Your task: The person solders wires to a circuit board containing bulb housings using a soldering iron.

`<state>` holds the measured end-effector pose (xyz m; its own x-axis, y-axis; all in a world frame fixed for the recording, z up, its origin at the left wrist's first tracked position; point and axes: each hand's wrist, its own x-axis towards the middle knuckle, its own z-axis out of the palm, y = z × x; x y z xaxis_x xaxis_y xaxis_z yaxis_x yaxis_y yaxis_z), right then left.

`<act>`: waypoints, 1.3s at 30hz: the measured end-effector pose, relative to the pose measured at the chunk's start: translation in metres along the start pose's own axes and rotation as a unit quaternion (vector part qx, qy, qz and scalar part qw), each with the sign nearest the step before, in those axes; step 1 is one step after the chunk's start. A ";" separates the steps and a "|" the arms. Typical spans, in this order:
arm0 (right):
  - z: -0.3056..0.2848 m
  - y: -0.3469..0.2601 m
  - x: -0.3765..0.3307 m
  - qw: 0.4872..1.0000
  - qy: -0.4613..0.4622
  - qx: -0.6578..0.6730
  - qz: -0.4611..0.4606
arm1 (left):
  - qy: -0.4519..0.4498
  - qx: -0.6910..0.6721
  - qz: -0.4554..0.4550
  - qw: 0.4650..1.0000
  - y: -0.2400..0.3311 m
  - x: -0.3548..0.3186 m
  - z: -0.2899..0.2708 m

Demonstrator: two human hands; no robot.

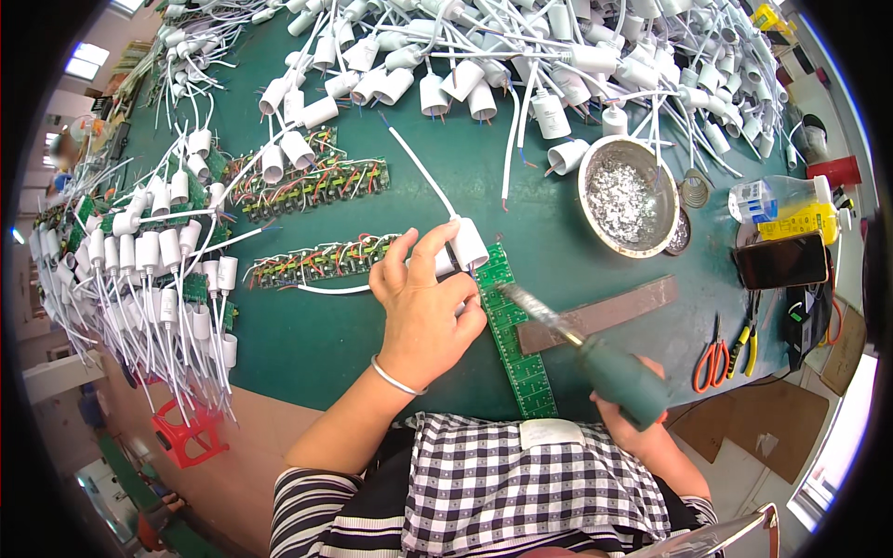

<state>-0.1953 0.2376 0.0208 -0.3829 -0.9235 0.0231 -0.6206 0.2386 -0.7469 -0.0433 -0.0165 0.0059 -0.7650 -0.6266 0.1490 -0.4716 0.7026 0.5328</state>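
Observation:
My left hand is closed at a white plastic cap with a cable, fingertips against its side. A thin wire under the cap comes down by my thumb, at the edge of a long green circuit board strip. What exactly is pinched there is partly hidden by my fingers. My right hand grips a soldering iron by its thick dark green handle. Its metal tip points at the strip's upper part, close to the left fingertips; contact cannot be made out. A brown flat bar lies across the strip's right side.
A heap of white cabled caps fills the far side. Finished-looking board rows and more capped boards lie left. Right stand a metal bowl of silvery bits, a phone, red-handled pliers and a clear bottle.

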 end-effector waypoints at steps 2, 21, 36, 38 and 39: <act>-0.012 -0.005 -0.004 0.993 -0.002 0.064 0.101 | -0.003 0.000 0.000 1.000 0.000 0.000 0.000; -0.027 0.010 0.014 0.951 0.236 0.196 0.040 | -0.011 -0.033 -0.011 0.999 -0.009 -0.008 -0.005; -0.007 -0.004 -0.003 0.952 0.061 0.256 0.154 | -0.051 -0.067 -0.004 0.996 -0.011 -0.007 -0.011; -0.013 -0.010 0.001 0.977 -0.034 0.144 0.155 | -0.050 -0.048 -0.010 0.998 -0.006 -0.005 -0.008; -0.012 -0.007 0.004 1.000 -0.019 0.004 0.009 | -0.048 -0.028 -0.014 0.998 -0.004 -0.004 -0.007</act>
<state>-0.2006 0.2357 0.0343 -0.3681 -0.9297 -0.0150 -0.6076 0.2527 -0.7529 -0.0351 -0.0194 0.0089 -0.7916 -0.6087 0.0536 -0.4705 0.6631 0.5822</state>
